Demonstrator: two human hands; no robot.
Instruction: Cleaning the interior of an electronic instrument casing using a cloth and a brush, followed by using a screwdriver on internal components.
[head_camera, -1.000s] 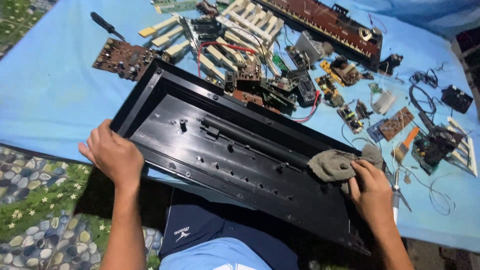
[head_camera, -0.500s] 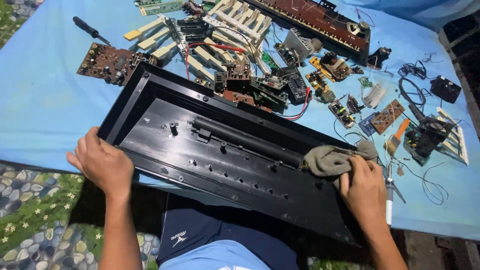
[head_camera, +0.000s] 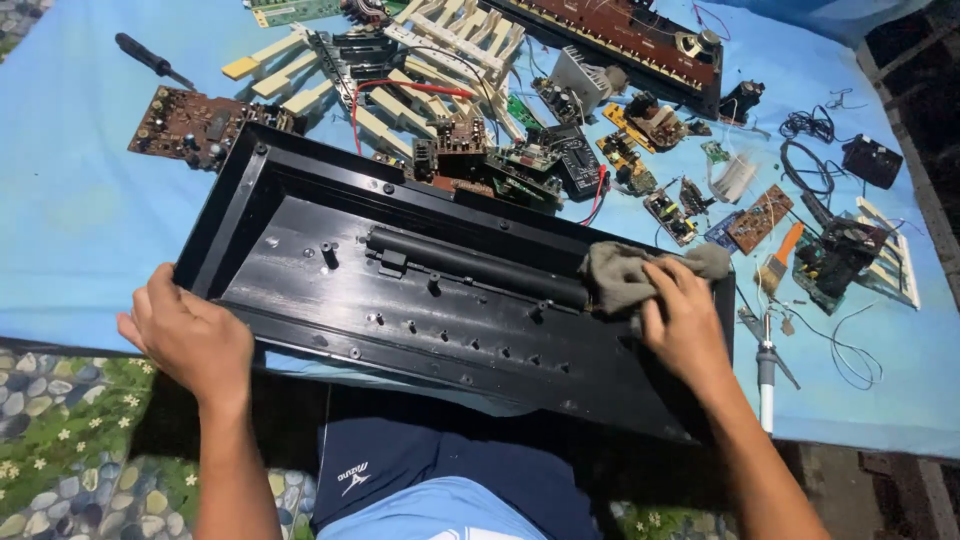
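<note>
A long black plastic keyboard casing (head_camera: 330, 210) lies open side up across my lap and the blue sheet. My left hand (head_camera: 188, 335) grips its near left edge and holds it steady. My right hand (head_camera: 683, 320) presses a grey cloth (head_camera: 620, 275) against the inside of the casing at its right end. The cloth lies beside the end of a black ridge (head_camera: 470, 262) that runs along the casing's middle.
Beyond the casing lie circuit boards (head_camera: 190, 125), white piano keys (head_camera: 440, 50), a black screwdriver (head_camera: 150, 60), a second keyboard section (head_camera: 620, 35), wires and small parts (head_camera: 840, 250). A small brush (head_camera: 778, 262) and a soldering iron (head_camera: 766, 370) lie to my right.
My right hand has slid the cloth leftward and inward along the casing. The view has shifted, so the casing sits lower and more central in frame. My left hand keeps its grip.
</note>
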